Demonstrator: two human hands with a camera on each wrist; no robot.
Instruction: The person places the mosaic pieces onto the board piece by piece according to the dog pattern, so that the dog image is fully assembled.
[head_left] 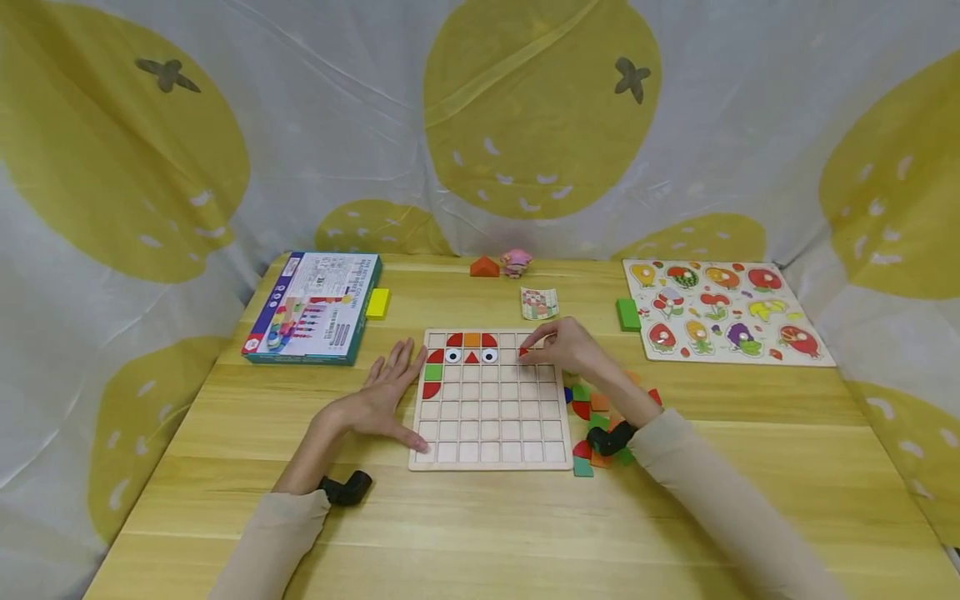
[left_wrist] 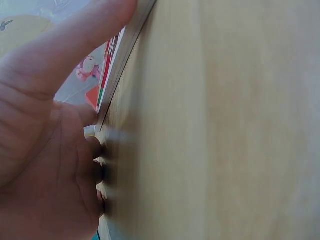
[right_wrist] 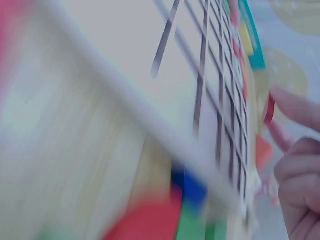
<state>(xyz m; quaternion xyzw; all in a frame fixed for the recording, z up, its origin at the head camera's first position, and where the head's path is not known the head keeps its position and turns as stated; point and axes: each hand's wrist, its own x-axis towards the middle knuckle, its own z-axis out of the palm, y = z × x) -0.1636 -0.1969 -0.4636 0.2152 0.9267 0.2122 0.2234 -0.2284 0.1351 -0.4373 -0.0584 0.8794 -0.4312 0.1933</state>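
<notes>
A wooden grid board point(head_left: 490, 409) lies on the table between the hands. Along its top and upper left sit red quarter-round tiles point(head_left: 431, 389), an orange square tile point(head_left: 472, 340), a green square tile point(head_left: 432, 372), two round eye tiles point(head_left: 490, 356) and a small red triangle tile point(head_left: 471, 358). My left hand point(head_left: 378, 404) rests at the board's left edge, fingers spread, thumb on the lower left corner. Over the upper right squares, my right hand point(head_left: 572, 346) pinches a small red tile point(right_wrist: 270, 108) between thumb and index finger. Its exact shape is hard to tell.
Loose coloured tiles point(head_left: 581, 409) lie right of the board, partly under the right forearm. Behind it are a small pattern card point(head_left: 540, 303), a red block point(head_left: 484, 267) and a pink figurine point(head_left: 516, 262). A box point(head_left: 315, 308) stands left, a fruit puzzle point(head_left: 720, 312) right.
</notes>
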